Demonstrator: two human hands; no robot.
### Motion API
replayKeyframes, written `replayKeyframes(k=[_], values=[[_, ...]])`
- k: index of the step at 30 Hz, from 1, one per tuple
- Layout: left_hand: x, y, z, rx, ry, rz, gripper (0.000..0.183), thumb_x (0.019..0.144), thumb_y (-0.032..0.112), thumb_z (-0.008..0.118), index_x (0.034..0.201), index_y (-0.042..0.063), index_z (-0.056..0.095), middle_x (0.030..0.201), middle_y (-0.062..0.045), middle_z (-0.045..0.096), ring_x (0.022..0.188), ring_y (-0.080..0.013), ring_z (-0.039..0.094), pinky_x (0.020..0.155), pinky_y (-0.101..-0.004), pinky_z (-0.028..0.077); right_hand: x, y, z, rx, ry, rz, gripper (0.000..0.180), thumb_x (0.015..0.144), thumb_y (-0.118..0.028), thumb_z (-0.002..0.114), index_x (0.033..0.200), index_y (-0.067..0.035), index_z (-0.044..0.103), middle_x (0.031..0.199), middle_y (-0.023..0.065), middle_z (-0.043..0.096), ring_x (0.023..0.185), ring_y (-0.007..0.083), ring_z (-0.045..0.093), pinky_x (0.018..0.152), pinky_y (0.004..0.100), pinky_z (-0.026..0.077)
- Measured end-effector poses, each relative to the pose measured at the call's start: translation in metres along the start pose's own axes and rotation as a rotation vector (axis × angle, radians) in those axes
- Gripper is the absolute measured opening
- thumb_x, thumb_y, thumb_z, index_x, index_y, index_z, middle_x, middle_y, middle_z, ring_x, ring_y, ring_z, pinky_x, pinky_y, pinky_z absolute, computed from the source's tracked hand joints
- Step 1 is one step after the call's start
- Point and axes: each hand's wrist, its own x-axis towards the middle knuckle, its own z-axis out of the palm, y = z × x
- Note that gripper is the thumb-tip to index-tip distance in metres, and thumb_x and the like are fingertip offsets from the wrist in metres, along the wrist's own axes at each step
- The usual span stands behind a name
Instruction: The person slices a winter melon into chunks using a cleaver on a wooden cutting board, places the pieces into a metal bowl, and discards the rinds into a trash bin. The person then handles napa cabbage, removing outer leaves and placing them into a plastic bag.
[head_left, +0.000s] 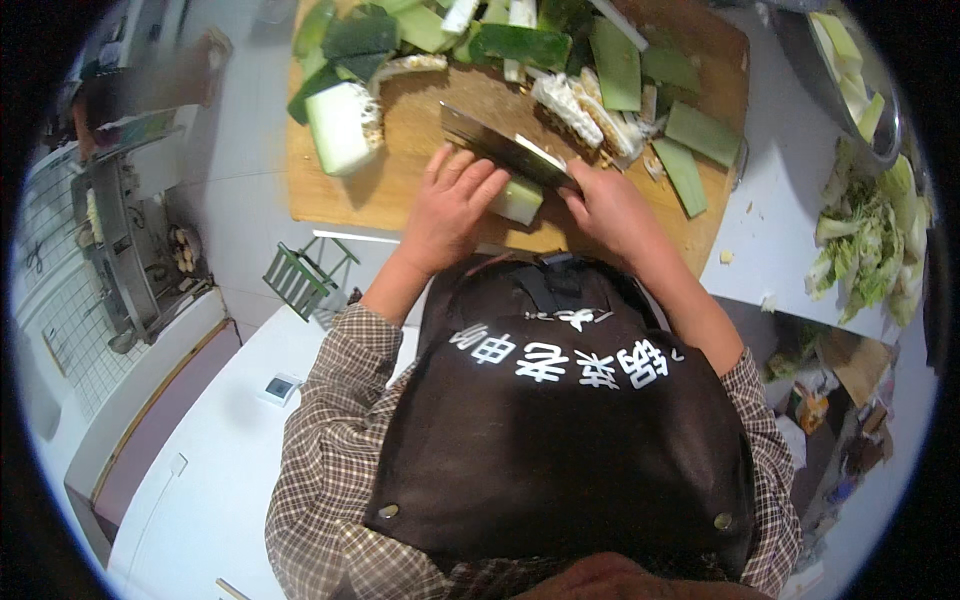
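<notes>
My right hand (611, 206) grips the handle of a broad cleaver (499, 142), its blade angled up to the left. Under and beside the blade, near the board's front edge, lies a piece of pale green gourd (519, 202). My left hand (454, 206) rests on it at the left, fingertips close to the blade; how firmly it holds the piece is partly hidden. A thin white strip (540, 151) shows along the blade. To the left on the wooden cutting board (330, 202) stands a thick gourd chunk (341, 129) with seedy pith on one side.
Green peel pieces (521, 45) and seedy pith (566, 111) lie across the board's far side. At the right, a metal bowl (889, 142) holds cut gourd, with leafy cabbage (870, 240) beside it. A green stool (300, 281) stands at the left. Another person's arm (150, 79) shows farther left.
</notes>
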Motion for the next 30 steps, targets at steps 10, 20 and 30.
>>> replayKeyframes(k=[10, 20, 30], values=[[0.000, -0.016, 0.001, -0.009, -0.108, 0.088, 0.061, 0.067, 0.019, 0.075, 0.124, 0.005, 0.057, 0.118, -0.014, 0.061, 0.108, -0.0324, 0.060, 0.092, -0.0457, 0.048, -0.041, 0.020, 0.011, 0.114, 0.298, 0.144, 0.020, 0.091, -0.015, 0.067, 0.102, 0.000, 0.061, 0.087, 0.0271, 0.068, 0.082, 0.0467, 0.066, 0.071, 0.0534, 0.052], [0.017, 0.011, -0.014, -1.271, 0.071, -0.648, 0.063, 0.089, 0.020, 0.072, 0.146, 0.006, 0.048, 0.137, -0.011, 0.058, 0.119, -0.0235, 0.059, 0.101, -0.0378, 0.048, -0.048, 0.030, 0.012, 0.176, 0.261, 0.198, 0.020, 0.093, -0.016, 0.065, 0.102, 0.001, 0.059, 0.079, 0.0247, 0.068, 0.074, 0.0442, 0.067, 0.066, 0.0522, 0.052], [0.214, 0.088, -0.049, -1.780, -0.008, -0.338, 0.071, 0.091, 0.028, 0.071, 0.150, 0.001, 0.042, 0.133, -0.014, 0.059, 0.117, -0.0224, 0.061, 0.097, -0.0377, 0.052, -0.042, 0.029, 0.007, 0.177, 0.149, 0.286, 0.030, 0.091, -0.025, 0.067, 0.106, 0.000, 0.059, 0.084, 0.0284, 0.067, 0.084, 0.0483, 0.066, 0.075, 0.0561, 0.052]])
